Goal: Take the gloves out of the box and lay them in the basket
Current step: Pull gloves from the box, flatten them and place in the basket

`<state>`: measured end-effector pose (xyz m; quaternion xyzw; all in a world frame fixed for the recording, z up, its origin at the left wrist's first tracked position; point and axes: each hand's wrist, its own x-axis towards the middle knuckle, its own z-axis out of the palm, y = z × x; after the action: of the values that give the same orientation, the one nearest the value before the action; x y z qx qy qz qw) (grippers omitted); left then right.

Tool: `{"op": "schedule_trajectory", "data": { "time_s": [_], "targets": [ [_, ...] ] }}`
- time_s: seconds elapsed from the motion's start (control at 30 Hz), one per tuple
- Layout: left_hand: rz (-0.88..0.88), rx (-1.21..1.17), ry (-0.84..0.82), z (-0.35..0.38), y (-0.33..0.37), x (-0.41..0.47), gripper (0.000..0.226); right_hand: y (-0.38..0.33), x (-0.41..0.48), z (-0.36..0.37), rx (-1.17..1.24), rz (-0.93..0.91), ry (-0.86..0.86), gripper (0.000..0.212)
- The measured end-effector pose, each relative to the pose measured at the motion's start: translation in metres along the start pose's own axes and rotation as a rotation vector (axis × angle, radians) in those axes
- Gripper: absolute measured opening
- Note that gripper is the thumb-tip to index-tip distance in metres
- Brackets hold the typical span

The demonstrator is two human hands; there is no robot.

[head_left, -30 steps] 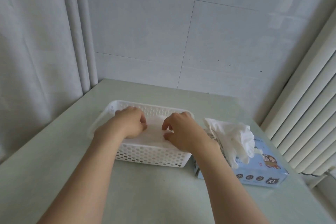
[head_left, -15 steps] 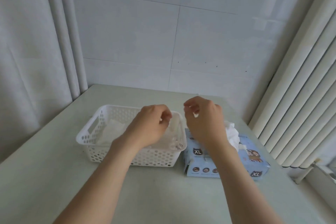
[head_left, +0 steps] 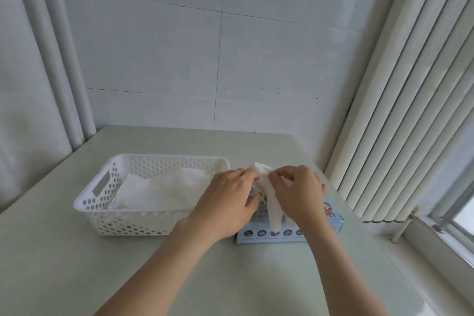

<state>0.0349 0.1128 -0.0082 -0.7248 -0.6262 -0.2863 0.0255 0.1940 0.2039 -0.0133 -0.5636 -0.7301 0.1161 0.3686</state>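
Note:
A white perforated basket stands on the table with white gloves lying flat inside it. To its right is the light blue glove box, mostly hidden under my hands. A white glove sticks up out of the box and hangs over its front. My left hand and my right hand are both over the box and pinch this glove near its top, on either side.
The pale green table fills the lower view. A tiled wall is behind, a curtain hangs at the left, and white radiator pipes with a window sill stand close on the right.
Both hands left the basket, where they were flattening a glove, moved right to the box and took hold of the glove sticking out of it.

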Motion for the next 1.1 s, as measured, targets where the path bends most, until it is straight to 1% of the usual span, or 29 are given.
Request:
{"op": "schedule_trajectory", "data": {
  "time_s": [0.07,0.2,0.3,0.37,0.53,0.7,0.8,0.9,0.93,0.97,1.03,1.07,1.1],
  "targets": [
    [0.016,-0.008,-0.002,0.002,0.003,0.0,0.038,0.003,-0.003,0.001,0.065,-0.031,0.059,0.017],
    [0.03,0.02,-0.009,0.006,0.004,-0.003,0.047,-0.001,-0.008,-0.004,0.198,-0.069,0.249,0.014],
    [0.023,0.04,-0.047,0.007,0.002,-0.004,0.055,-0.006,-0.01,-0.005,0.277,-0.112,0.355,0.013],
    [0.019,0.052,-0.07,0.007,0.002,-0.004,0.058,-0.01,-0.011,-0.007,0.362,-0.12,0.388,0.015],
    [-0.022,0.122,-0.172,0.007,0.003,-0.005,0.059,-0.023,-0.01,-0.018,0.555,-0.116,0.541,0.014],
    [-0.026,0.095,-0.198,0.0,0.005,-0.004,0.048,-0.04,-0.001,-0.03,0.573,-0.148,0.59,0.014],
    [-0.04,0.04,-0.189,-0.007,0.006,-0.004,0.034,-0.054,0.003,-0.034,0.546,-0.212,0.628,0.014],
    [-0.056,0.029,-0.179,-0.018,0.003,-0.001,0.014,-0.067,0.006,-0.035,0.528,-0.302,0.642,0.019],
    [-0.068,0.0,-0.171,-0.021,0.0,0.0,0.014,-0.07,0.006,-0.033,0.541,-0.326,0.623,0.023],
    [-0.092,-0.069,-0.147,-0.025,-0.003,0.001,0.022,-0.074,0.006,-0.031,0.569,-0.348,0.588,0.031],
    [-0.212,-0.325,-0.072,-0.033,-0.005,0.003,0.041,-0.083,0.004,-0.028,0.643,-0.371,0.488,0.05],
    [-0.284,-0.474,-0.024,-0.038,-0.006,0.005,0.046,-0.087,0.004,-0.026,0.679,-0.372,0.438,0.055],
    [-0.34,-0.628,0.026,-0.043,-0.006,0.006,0.045,-0.09,0.003,-0.025,0.711,-0.368,0.395,0.057]
  ]
}}
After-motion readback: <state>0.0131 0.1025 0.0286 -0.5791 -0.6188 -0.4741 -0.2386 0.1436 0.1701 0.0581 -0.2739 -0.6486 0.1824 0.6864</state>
